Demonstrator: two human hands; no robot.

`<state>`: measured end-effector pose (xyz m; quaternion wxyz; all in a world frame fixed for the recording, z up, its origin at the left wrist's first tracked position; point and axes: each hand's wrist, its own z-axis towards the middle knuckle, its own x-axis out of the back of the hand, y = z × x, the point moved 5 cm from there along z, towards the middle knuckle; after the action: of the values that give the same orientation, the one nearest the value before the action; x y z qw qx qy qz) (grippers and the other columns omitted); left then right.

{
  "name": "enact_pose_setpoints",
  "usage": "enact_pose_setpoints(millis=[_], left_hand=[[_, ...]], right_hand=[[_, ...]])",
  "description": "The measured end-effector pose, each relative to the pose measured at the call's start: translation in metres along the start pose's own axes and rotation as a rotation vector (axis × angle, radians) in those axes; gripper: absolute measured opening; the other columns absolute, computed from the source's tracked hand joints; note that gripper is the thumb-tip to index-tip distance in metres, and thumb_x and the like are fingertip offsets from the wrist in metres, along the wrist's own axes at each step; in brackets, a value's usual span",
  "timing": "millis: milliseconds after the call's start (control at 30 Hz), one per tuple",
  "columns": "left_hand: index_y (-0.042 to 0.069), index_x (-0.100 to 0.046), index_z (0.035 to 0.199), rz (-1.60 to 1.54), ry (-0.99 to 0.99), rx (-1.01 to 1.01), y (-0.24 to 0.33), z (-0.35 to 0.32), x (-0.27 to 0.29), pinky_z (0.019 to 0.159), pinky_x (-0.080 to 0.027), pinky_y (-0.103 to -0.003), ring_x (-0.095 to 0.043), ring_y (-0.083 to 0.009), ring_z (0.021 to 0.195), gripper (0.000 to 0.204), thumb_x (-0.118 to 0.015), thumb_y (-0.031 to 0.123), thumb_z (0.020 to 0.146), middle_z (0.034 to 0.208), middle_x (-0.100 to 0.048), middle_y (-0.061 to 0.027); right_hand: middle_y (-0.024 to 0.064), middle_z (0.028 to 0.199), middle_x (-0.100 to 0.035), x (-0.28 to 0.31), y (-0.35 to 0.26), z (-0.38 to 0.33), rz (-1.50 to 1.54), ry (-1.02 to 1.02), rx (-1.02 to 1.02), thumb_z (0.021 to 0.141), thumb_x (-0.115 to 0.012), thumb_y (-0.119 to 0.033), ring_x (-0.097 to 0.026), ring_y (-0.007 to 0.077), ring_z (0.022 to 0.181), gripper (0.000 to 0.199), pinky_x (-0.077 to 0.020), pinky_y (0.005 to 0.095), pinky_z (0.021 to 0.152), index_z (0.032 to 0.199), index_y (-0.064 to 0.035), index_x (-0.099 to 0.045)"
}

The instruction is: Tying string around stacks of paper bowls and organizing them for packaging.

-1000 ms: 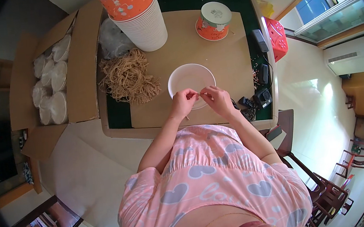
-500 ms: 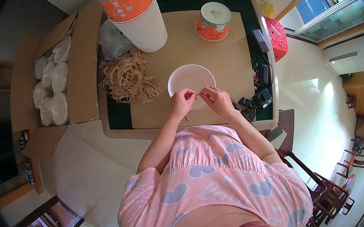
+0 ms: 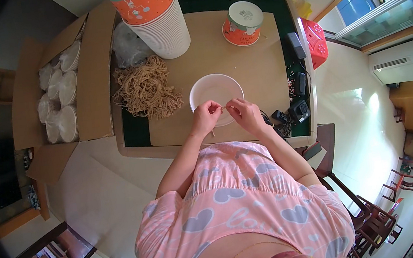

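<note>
- Through the head camera I had the white bowl (image 3: 215,86) in the middle of my view, so I took every place from it.
- I saw the left hand (image 3: 206,116) at the bowl's near left edge, thumb and forefinger pinched together on a thin brown strand (image 3: 223,108).
- I saw the right hand (image 3: 246,113) at the bowl's near right edge, its thumb and forefinger clamped on the same strand, the fingertips of the two hands almost meeting.
- The strand ran in the small gap between them, above the near part of the bowl; I could not tell whether either hand touched the rim.
- Left of the bowl I had a tangled heap of brown twine (image 3: 147,88).
- Beyond the bowl, to its left, leaned a tall stack of paper tubs (image 3: 162,29), with a clear plastic bag (image 3: 128,47) beside it.
- Beyond the bowl, to its right, a single orange and green tub (image 3: 242,34) stood on the cardboard sheet (image 3: 262,79) that also lay under the bowl.
- Far left of the bowl I made out an open cardboard box (image 3: 90,86) holding white round bundles (image 3: 67,123).
- Right of the bowl I noted a black device (image 3: 299,112) near the table's edge, and farther right a red stool (image 3: 316,42).
</note>
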<state>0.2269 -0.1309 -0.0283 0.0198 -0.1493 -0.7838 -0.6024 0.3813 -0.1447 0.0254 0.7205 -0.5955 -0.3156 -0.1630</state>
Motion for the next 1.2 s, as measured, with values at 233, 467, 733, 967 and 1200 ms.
enact_pose_setpoints(millis=[233, 467, 733, 967, 1200], left_hand=[[-0.001, -0.063, 0.084, -0.013, -0.003, -0.003, -0.003, 0.000, -0.001, 0.062, -0.051, -0.025, -0.064, -0.0121, 0.067, 0.007, -0.063, 0.006, 0.082, 0.074, -0.068, -0.0066], [0.000, -0.063, 0.088, 0.012, -0.010, -0.045, -0.006, 0.000, -0.002, 0.058, -0.049, -0.023, -0.061, -0.0090, 0.065, 0.007, -0.062, 0.006, 0.084, 0.075, -0.067, -0.0043], [0.001, -0.064, 0.090, 0.139, 0.005, -0.105, 0.013, -0.006, -0.001, 0.056, -0.048, -0.023, -0.060, -0.0078, 0.064, 0.007, -0.062, 0.007, 0.086, 0.075, -0.066, -0.0036], [0.002, -0.061, 0.082, 0.349, 0.158, -0.294, 0.026, -0.011, -0.002, 0.060, -0.049, -0.035, -0.062, -0.0265, 0.067, 0.006, -0.062, 0.008, 0.083, 0.075, -0.064, -0.0122], [0.003, -0.061, 0.083, 0.320, 0.116, -0.209, 0.031, -0.007, 0.003, 0.062, -0.050, -0.036, -0.064, -0.0292, 0.073, 0.006, -0.062, 0.009, 0.082, 0.080, -0.064, -0.0132]], right_hand=[[0.0091, 0.081, -0.064, -0.003, 0.001, 0.000, -0.062, -0.006, 0.016, 0.085, -0.059, -0.018, -0.063, 0.0294, 0.071, 0.009, -0.0498, 0.0394, 0.060, 0.092, -0.0134, -0.063], [0.0083, 0.078, -0.064, -0.004, 0.003, 0.000, -0.087, 0.005, 0.027, 0.085, -0.059, -0.019, -0.063, 0.0283, 0.071, 0.009, -0.0499, 0.0390, 0.060, 0.091, -0.0135, -0.064], [0.0090, 0.079, -0.064, -0.004, 0.003, 0.000, -0.080, 0.023, 0.035, 0.085, -0.060, -0.019, -0.063, 0.0290, 0.072, 0.010, -0.0498, 0.0395, 0.061, 0.090, -0.0125, -0.066], [0.0100, 0.080, -0.064, -0.002, -0.002, 0.000, -0.089, 0.000, 0.050, 0.083, -0.062, -0.014, -0.063, 0.0293, 0.073, 0.009, -0.0502, 0.0376, 0.063, 0.089, -0.0087, -0.065], [0.0112, 0.082, -0.065, 0.003, -0.007, 0.001, 0.009, 0.046, -0.012, 0.083, -0.063, -0.014, -0.062, 0.0276, 0.069, 0.011, -0.0495, 0.0359, 0.061, 0.092, -0.0072, -0.064]])
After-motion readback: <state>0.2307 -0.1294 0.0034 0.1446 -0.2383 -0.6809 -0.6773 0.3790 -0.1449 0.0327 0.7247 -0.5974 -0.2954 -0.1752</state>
